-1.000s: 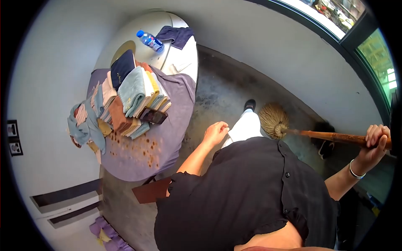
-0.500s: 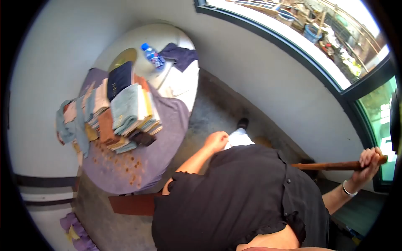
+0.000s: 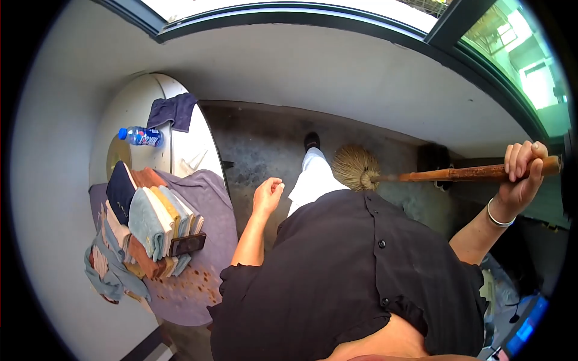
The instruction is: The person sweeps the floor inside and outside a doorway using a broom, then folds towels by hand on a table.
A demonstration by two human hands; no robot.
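A straw broom rests its round bristle head (image 3: pixel 356 167) on the floor, and its wooden handle (image 3: pixel 448 175) runs to the right. My right hand (image 3: pixel 525 165) is closed around the upper end of that handle, with a bracelet on the wrist. My left hand (image 3: pixel 268 195) hangs over the floor between the table and my leg. Its fingers are loosely bent, thumb a little apart, and nothing shows in them.
To the left, a round white table (image 3: pixel 201 141) is partly covered by a purple cloth (image 3: pixel 211 204). It carries a stack of folded towels (image 3: pixel 147 222), a phone (image 3: pixel 187 244), a bottle (image 3: pixel 141 136) and a dark cloth (image 3: pixel 173 111). A wall and window frame (image 3: pixel 289 13) stand ahead.
My view has turned, so the table appears further left and the broom head now shows beside my foot. My left hand has moved away from my leg; my right still grips the handle.
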